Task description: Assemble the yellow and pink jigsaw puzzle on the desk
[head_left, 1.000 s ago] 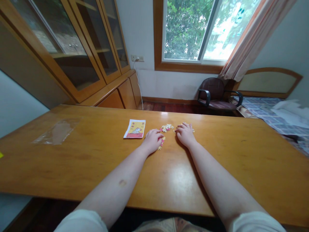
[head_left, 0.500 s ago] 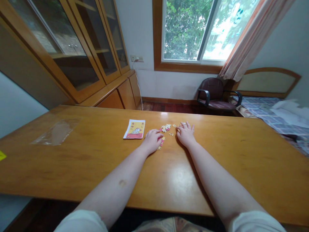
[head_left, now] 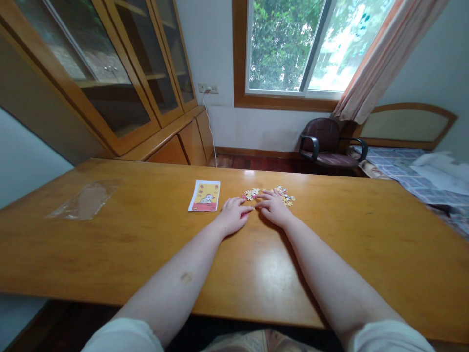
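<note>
Several small yellow, white and pink puzzle pieces (head_left: 251,194) lie in a cluster on the wooden table, just beyond my hands. More pieces (head_left: 287,197) are spread behind and to the right of my right hand (head_left: 274,207). That hand rests low over the table with its fingers apart, fingertips pointing left. My left hand (head_left: 233,216) is beside it, its thumb and index finger stretched toward a small piece between the hands; pink bits show partly under its fingers. Left of my left hand lies a picture card (head_left: 205,196) with a white animal on yellow and red.
A clear plastic bag (head_left: 85,200) lies flat on the left of the table (head_left: 146,244). Beyond the far edge are a glass-door cabinet (head_left: 139,63), a dark red armchair (head_left: 322,142) and a bed (head_left: 403,164) at the right.
My right hand has moved left, close to my left hand, uncovering the pieces on the right. My left thumb and index finger now reach farther right.
</note>
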Demonstrator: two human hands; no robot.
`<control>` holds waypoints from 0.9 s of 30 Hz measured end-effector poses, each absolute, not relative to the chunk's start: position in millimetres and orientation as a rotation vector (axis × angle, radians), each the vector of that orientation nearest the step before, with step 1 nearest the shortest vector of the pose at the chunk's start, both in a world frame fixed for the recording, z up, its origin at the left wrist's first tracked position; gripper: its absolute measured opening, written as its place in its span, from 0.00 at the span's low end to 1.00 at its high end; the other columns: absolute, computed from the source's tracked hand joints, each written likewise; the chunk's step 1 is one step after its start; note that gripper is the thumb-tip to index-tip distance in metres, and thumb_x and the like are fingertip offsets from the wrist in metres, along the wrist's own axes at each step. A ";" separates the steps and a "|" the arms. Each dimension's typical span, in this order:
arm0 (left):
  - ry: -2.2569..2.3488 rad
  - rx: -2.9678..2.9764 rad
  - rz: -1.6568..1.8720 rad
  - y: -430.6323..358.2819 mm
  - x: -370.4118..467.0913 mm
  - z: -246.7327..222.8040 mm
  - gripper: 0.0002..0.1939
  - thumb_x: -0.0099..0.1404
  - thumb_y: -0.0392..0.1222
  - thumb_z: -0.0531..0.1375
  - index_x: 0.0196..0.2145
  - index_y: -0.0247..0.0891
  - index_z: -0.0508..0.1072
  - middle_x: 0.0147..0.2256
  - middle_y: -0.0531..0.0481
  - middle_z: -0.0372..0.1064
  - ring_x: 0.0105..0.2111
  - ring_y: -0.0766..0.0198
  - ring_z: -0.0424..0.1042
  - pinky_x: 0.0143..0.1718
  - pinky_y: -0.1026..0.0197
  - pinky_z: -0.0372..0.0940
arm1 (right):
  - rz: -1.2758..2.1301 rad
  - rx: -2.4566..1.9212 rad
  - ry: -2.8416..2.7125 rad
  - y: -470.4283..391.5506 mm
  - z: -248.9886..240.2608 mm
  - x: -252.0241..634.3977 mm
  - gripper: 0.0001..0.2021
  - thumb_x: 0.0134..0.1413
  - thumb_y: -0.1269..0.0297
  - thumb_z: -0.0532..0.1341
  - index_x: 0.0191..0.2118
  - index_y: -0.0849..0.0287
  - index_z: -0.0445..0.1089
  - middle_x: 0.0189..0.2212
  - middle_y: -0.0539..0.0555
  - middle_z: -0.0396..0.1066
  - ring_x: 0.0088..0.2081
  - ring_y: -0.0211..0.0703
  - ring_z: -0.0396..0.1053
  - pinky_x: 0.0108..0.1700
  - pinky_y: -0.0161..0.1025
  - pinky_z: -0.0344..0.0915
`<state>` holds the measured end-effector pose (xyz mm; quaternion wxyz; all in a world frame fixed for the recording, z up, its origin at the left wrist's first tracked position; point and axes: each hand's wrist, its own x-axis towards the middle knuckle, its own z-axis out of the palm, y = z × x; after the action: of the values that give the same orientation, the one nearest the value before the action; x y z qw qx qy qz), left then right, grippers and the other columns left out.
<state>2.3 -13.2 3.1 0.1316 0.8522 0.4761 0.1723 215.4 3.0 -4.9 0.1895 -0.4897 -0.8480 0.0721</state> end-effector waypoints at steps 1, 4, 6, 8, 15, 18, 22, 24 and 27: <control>1.382 2.475 0.501 -13.3 2.6 3.2 0.15 0.64 0.42 0.56 0.47 0.48 0.77 0.55 0.45 0.65 0.58 0.49 0.58 0.61 0.41 0.51 | 0.197 -1.391 -2.384 2.4 -4.3 214.2 0.16 0.58 0.68 0.55 0.47 0.48 0.75 0.56 0.51 0.68 0.61 0.52 0.55 0.64 0.63 0.39; 1.389 2.479 0.522 -12.1 3.1 2.9 0.14 0.64 0.40 0.57 0.44 0.45 0.78 0.54 0.45 0.67 0.57 0.51 0.59 0.60 0.45 0.54 | 0.171 -1.452 -2.406 0.9 -3.4 210.5 0.22 0.61 0.58 0.55 0.60 0.50 0.64 0.63 0.54 0.59 0.65 0.56 0.48 0.65 0.64 0.36; 1.399 2.472 0.539 -10.6 2.9 2.1 0.13 0.63 0.39 0.57 0.42 0.43 0.78 0.53 0.45 0.67 0.56 0.52 0.60 0.60 0.47 0.55 | 0.177 -1.477 -2.467 0.2 -3.4 208.6 0.26 0.61 0.50 0.54 0.63 0.50 0.59 0.66 0.54 0.52 0.67 0.60 0.42 0.64 0.66 0.33; 1.404 2.458 0.560 -9.0 2.5 1.0 0.12 0.63 0.39 0.57 0.41 0.43 0.78 0.53 0.45 0.68 0.56 0.52 0.60 0.60 0.47 0.55 | 0.195 -1.485 -2.526 -0.1 -3.4 207.2 0.28 0.61 0.44 0.52 0.64 0.47 0.58 0.67 0.54 0.48 0.68 0.62 0.38 0.63 0.68 0.30; 1.435 2.433 0.610 -8.1 1.7 2.3 0.12 0.62 0.39 0.57 0.42 0.42 0.78 0.53 0.45 0.68 0.55 0.53 0.61 0.60 0.48 0.56 | 0.113 -1.451 -2.435 -0.8 -1.3 208.0 0.25 0.60 0.46 0.55 0.58 0.51 0.66 0.58 0.57 0.66 0.65 0.57 0.50 0.64 0.66 0.30; 1.436 2.435 0.619 -8.8 1.4 3.8 0.12 0.62 0.38 0.57 0.42 0.42 0.78 0.52 0.45 0.68 0.55 0.53 0.62 0.60 0.48 0.56 | 0.096 -1.413 -2.339 0.7 -2.3 210.4 0.18 0.60 0.52 0.56 0.51 0.52 0.72 0.51 0.56 0.72 0.62 0.54 0.56 0.65 0.64 0.31; 1.440 2.438 0.615 -9.0 1.2 4.1 0.12 0.63 0.39 0.57 0.42 0.43 0.78 0.51 0.45 0.68 0.55 0.53 0.62 0.59 0.49 0.56 | 0.174 -1.389 -2.217 3.6 -5.1 214.6 0.13 0.61 0.57 0.57 0.45 0.53 0.75 0.46 0.55 0.75 0.56 0.50 0.63 0.65 0.60 0.37; 1.442 2.435 0.605 -8.7 1.1 3.4 0.12 0.63 0.39 0.57 0.42 0.42 0.78 0.52 0.45 0.68 0.55 0.53 0.62 0.59 0.48 0.56 | 0.247 -1.371 -2.224 4.7 -6.3 216.3 0.11 0.60 0.59 0.57 0.42 0.53 0.76 0.43 0.54 0.77 0.54 0.49 0.65 0.65 0.60 0.39; 1.451 2.429 0.588 -8.1 1.2 2.0 0.13 0.63 0.39 0.57 0.43 0.43 0.78 0.52 0.45 0.68 0.55 0.53 0.62 0.59 0.48 0.57 | 0.334 -1.333 -2.274 5.9 -7.7 218.0 0.10 0.56 0.64 0.59 0.40 0.51 0.77 0.42 0.51 0.77 0.54 0.49 0.65 0.64 0.60 0.38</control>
<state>1.2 -8.1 2.0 0.1254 0.8339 0.4982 0.2019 218.0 5.9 -7.7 0.2398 -0.4871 -0.8309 0.1218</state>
